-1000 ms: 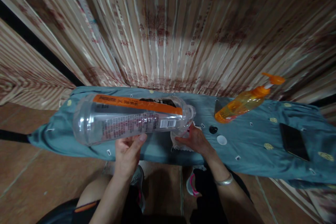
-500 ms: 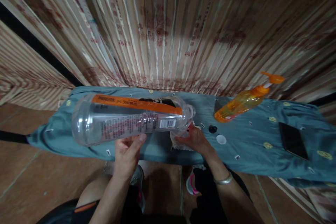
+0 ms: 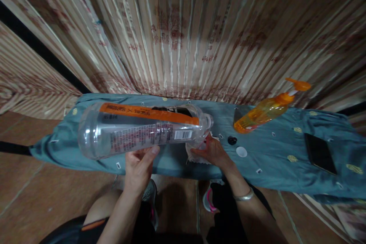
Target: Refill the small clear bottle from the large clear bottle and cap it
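A large clear plastic bottle [image 3: 143,129] with an orange and grey label is held nearly level, its open neck pointing right. My left hand [image 3: 140,166] grips its underside near the middle, thumb along the near side. Close below the neck, my right hand [image 3: 211,151] has its fingers closed around the edge of a small clear container [image 3: 204,139], mostly hidden by the fingers. Under that hand lies a crumpled white tissue [image 3: 197,156]. A black cap [image 3: 231,140] and a white round disc [image 3: 241,151] lie to the right.
An orange pump bottle [image 3: 261,113] is on the teal cloth-covered board [image 3: 274,160], tilted in view. Farther right lies a black phone-like slab [image 3: 319,153]. A striped curtain [image 3: 183,38] hangs behind the board, and a dark pole [image 3: 42,49] slants at the left.
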Action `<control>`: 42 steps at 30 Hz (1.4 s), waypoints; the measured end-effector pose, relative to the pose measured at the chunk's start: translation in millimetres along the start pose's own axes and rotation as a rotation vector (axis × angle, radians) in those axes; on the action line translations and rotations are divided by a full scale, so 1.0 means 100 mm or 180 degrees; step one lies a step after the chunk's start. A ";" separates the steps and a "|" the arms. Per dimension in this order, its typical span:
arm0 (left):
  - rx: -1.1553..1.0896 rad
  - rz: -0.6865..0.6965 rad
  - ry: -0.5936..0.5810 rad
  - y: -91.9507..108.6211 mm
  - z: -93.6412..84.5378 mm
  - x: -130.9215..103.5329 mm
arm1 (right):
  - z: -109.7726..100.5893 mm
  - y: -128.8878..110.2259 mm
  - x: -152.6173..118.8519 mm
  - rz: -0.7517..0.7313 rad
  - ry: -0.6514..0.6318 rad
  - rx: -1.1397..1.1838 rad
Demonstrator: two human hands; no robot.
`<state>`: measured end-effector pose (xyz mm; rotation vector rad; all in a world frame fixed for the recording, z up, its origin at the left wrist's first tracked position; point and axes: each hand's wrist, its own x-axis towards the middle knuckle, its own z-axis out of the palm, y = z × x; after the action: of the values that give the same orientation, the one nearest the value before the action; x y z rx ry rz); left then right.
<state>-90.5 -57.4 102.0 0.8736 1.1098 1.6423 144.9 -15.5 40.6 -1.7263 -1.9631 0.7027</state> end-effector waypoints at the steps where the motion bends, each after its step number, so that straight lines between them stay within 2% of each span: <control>1: -0.0026 0.0014 -0.0016 0.00 0.00 0.00 | 0.00 0.00 0.00 -0.0006 0.0001 0.0007; 9: 0.0136 -0.0039 -0.0114 -0.01 -0.02 0.00 | 0.01 0.01 0.00 0.0026 -0.0043 0.0098; 30: 0.0274 0.0028 -0.0015 0.05 0.05 0.01 | 0.03 0.04 0.00 -0.0037 -0.0004 0.0081; 42: 0.0064 0.0026 0.0013 0.02 0.03 0.02 | 0.01 0.02 0.00 -0.0063 0.0037 0.0119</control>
<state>-89.7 -54.9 105.3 0.8893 1.1286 1.6426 145.5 -15.9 38.8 -1.6833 -1.9443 0.7164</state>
